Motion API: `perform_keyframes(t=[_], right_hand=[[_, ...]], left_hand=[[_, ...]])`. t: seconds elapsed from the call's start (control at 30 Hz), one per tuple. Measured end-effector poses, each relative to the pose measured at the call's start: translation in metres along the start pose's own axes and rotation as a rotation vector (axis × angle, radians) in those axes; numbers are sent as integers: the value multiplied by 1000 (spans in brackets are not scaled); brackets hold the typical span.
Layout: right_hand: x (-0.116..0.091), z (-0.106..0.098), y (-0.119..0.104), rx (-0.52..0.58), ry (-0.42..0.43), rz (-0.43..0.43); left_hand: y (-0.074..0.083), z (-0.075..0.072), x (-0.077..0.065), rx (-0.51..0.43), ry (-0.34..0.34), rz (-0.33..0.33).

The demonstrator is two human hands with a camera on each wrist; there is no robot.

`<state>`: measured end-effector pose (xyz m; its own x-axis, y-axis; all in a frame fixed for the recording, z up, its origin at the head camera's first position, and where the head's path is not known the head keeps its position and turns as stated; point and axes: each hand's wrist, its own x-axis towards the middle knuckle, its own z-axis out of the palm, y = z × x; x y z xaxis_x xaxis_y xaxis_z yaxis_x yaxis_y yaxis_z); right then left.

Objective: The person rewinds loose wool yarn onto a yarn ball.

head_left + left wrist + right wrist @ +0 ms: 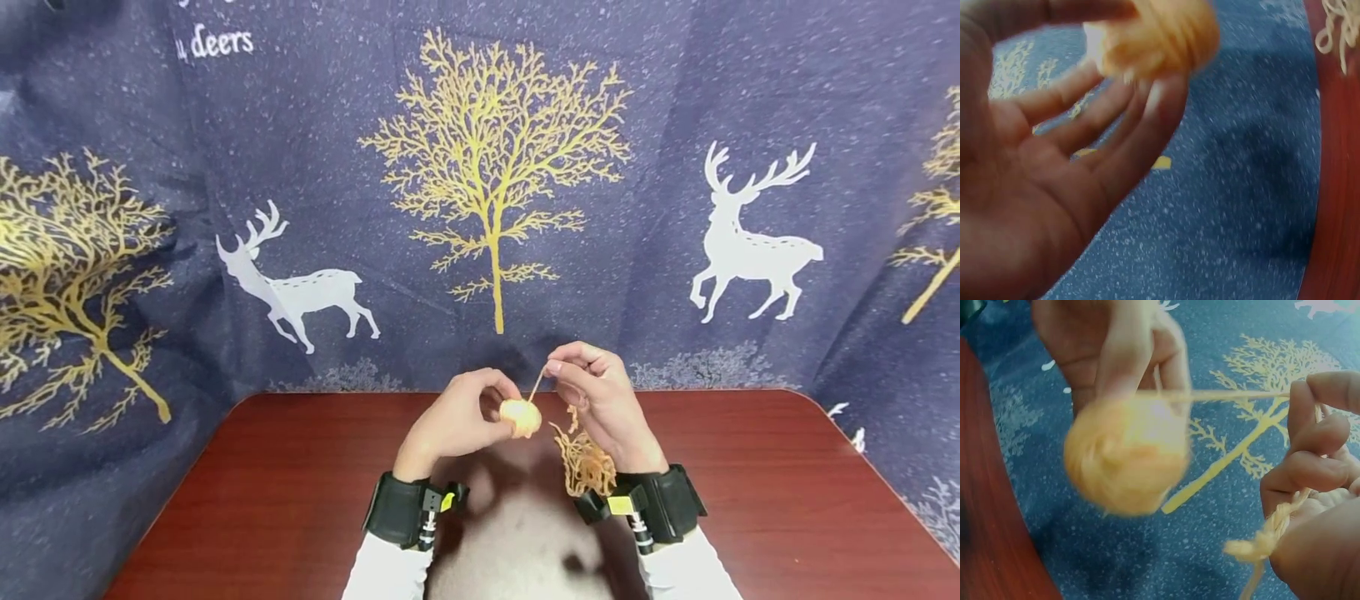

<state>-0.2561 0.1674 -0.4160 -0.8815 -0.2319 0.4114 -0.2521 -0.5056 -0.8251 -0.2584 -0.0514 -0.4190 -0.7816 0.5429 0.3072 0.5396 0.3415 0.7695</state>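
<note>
A small ball of yellow-orange yarn is held between the thumb and fingers of my left hand, above the table. From the ball a taut strand runs across to my right hand, which pinches it between thumb and forefinger, a little higher than the ball. More yarn passes through the curled right fingers, and a short bunched piece hangs below them in the right wrist view. A loose tangle of the same yarn shows beside the right wrist. The ball looks blurred in both wrist views.
A reddish-brown table lies under both hands, with a pale grey patch at its near middle. Behind its far edge hangs a dark blue cloth printed with gold trees and white deer. Each wrist wears a black strap with a small camera.
</note>
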Motion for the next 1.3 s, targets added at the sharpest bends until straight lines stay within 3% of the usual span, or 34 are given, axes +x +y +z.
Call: perform_keyframes(t=[0.13, 0.23, 0.37, 0.5, 0.67, 0.77, 0.87, 1.0, 1.17, 1.3], right_hand=[[0, 0, 6, -99, 57, 32], [-1, 4, 11, -262, 95, 101], [-3, 10, 15, -472, 72, 160], [-3, 18, 17, -646, 22, 146], [-4, 27, 15, -808, -30, 152], [-6, 31, 11, -848, -72, 139], [-5, 34, 6, -837, -98, 98], [-3, 32, -1, -767, -85, 43], [-2, 21, -6, -630, -10, 50], [-1, 13, -6, -590, 60, 63]], left_hand=[[5, -2, -6, -257, -121, 105], [10, -3, -9, -452, -114, 169], [13, 0, -8, -596, 84, 156], [14, 3, -3, -608, 355, 39], [12, 6, 1, -533, 578, -76], [9, 6, 2, -403, 626, -101], [5, 5, 4, -232, 582, -108], [3, 2, 6, -81, 438, -102], [3, -1, 5, -9, 258, -83], [2, -4, 3, -61, 123, -39]])
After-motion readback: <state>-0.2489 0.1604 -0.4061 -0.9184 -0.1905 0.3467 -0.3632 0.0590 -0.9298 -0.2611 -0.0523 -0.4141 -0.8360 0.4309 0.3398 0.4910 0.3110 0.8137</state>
